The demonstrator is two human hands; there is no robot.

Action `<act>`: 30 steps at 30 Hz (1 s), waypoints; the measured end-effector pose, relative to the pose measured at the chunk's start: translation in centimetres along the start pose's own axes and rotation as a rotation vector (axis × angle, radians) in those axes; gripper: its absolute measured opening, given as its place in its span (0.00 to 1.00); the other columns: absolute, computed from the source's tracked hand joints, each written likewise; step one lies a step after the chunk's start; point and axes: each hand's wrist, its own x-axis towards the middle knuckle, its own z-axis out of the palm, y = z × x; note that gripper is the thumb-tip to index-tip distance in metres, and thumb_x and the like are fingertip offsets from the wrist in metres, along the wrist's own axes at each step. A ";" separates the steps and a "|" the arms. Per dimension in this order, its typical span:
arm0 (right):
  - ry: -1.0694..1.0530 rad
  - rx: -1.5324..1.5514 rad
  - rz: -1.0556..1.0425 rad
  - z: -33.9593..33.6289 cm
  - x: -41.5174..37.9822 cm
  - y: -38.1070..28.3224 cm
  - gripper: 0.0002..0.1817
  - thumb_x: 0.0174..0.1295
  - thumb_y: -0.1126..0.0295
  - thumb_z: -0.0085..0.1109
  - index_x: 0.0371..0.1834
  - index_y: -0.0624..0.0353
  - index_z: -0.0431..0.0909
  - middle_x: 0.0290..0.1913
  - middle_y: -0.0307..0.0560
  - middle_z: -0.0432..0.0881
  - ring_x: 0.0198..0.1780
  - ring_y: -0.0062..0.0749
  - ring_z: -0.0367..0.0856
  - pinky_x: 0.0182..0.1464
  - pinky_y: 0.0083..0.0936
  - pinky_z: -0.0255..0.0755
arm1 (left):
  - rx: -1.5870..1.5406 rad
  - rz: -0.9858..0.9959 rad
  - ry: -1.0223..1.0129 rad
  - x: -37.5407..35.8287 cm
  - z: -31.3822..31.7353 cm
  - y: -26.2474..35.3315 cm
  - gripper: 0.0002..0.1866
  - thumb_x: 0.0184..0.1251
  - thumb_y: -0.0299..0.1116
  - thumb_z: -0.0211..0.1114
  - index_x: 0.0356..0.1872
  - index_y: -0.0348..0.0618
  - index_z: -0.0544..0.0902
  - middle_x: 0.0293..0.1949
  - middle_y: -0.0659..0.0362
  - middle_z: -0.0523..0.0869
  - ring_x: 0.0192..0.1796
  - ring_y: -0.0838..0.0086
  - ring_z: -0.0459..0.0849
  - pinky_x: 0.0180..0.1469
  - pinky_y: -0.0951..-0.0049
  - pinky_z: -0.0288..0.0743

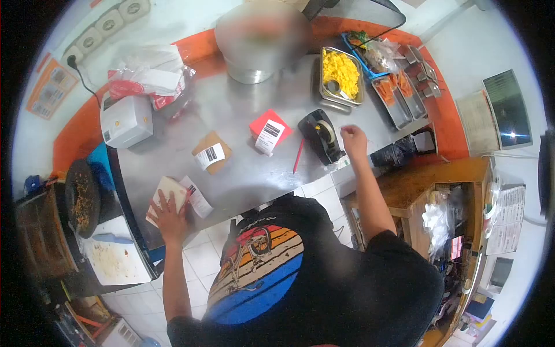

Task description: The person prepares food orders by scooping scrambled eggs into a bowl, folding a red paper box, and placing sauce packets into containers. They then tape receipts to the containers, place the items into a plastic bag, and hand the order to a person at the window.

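My left hand [168, 218] lies with fingers spread on top of a whitish wrapped food packet [171, 189] near the table's front left edge. A printed paper label [196, 198] sits against the packet's right side. My right hand [354, 140] is closed in a pinch just right of a black tape dispenser [319, 136]; whatever its fingertips hold is too small to make out. Left of the dispenser is a red pen [299, 156]. Further left are a red packet [278, 123] and a brown packet [218, 151], each bearing a printed label.
A white label printer [126, 122] and a plastic bag [151, 75] stand at the back left. Behind are a large metal pot [250, 74], blurred above, and a steel tray of yellow food [341, 74]. Trays of orange strips [392, 92] are further right. A knife [113, 238] lies on a white board.
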 end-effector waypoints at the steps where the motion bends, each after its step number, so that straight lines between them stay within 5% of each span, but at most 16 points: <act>1: -0.108 0.016 0.072 -0.1 -0.2 1.2 0.14 0.58 0.64 0.66 0.42 0.63 0.84 0.32 0.52 0.86 0.35 0.32 0.84 0.40 0.27 0.76 | 0.010 -0.018 -0.040 0.1 -0.9 0.5 0.34 0.70 0.49 0.56 0.75 0.60 0.60 0.79 0.55 0.47 0.78 0.41 0.41 0.70 0.27 0.38; 4: -0.359 0.098 0.229 0.2 -2.1 4.5 0.19 0.57 0.63 0.70 0.47 0.64 0.80 0.31 0.47 0.85 0.33 0.28 0.83 0.36 0.25 0.74 | 0.045 -0.006 -0.017 0.0 -0.1 0.5 0.33 0.70 0.48 0.56 0.75 0.58 0.60 0.79 0.55 0.47 0.78 0.41 0.42 0.71 0.28 0.40; 12: -0.315 0.875 0.558 -1.9 -1.6 5.2 0.18 0.58 0.71 0.67 0.50 0.62 0.76 0.30 0.36 0.78 0.27 0.18 0.73 0.27 0.16 0.61 | 0.042 0.071 -0.074 0.3 -2.2 0.6 0.34 0.68 0.46 0.59 0.75 0.54 0.61 0.79 0.53 0.47 0.76 0.37 0.48 0.69 0.29 0.47; 17: -0.321 0.586 0.607 -4.5 -5.4 6.7 0.14 0.59 0.69 0.67 0.46 0.60 0.79 0.28 0.37 0.79 0.27 0.19 0.73 0.27 0.17 0.62 | -0.013 0.178 -0.001 0.3 -1.1 -1.0 0.38 0.63 0.42 0.64 0.74 0.51 0.61 0.79 0.51 0.47 0.74 0.35 0.50 0.67 0.30 0.51; 20: -0.350 0.550 0.640 -1.9 -7.1 8.7 0.09 0.59 0.69 0.67 0.39 0.61 0.82 0.27 0.40 0.81 0.27 0.21 0.76 0.29 0.19 0.67 | 0.060 0.105 -0.033 0.0 -1.0 -0.4 0.32 0.70 0.46 0.56 0.74 0.54 0.63 0.78 0.53 0.51 0.75 0.38 0.51 0.70 0.30 0.45; 24: -0.241 0.332 0.400 0.3 -6.2 10.3 0.10 0.60 0.70 0.65 0.39 0.65 0.83 0.31 0.45 0.84 0.31 0.24 0.79 0.32 0.21 0.72 | 0.082 0.214 -0.009 0.4 0.0 -1.2 0.32 0.70 0.49 0.56 0.73 0.57 0.64 0.77 0.53 0.55 0.75 0.39 0.53 0.70 0.34 0.45; 28: -0.265 -0.096 0.339 1.3 -7.6 17.8 0.11 0.61 0.68 0.61 0.37 0.66 0.84 0.25 0.44 0.85 0.26 0.27 0.81 0.30 0.27 0.73 | -0.058 0.017 0.053 0.9 0.3 -0.7 0.34 0.67 0.55 0.57 0.73 0.58 0.66 0.76 0.54 0.59 0.69 0.39 0.60 0.67 0.37 0.52; 30: -0.435 0.278 0.275 2.3 -9.5 17.2 0.14 0.60 0.62 0.67 0.41 0.61 0.84 0.29 0.41 0.84 0.28 0.25 0.80 0.31 0.24 0.72 | -0.128 -0.012 0.161 1.1 0.8 -0.9 0.36 0.65 0.56 0.58 0.73 0.56 0.65 0.75 0.54 0.60 0.67 0.40 0.62 0.66 0.38 0.53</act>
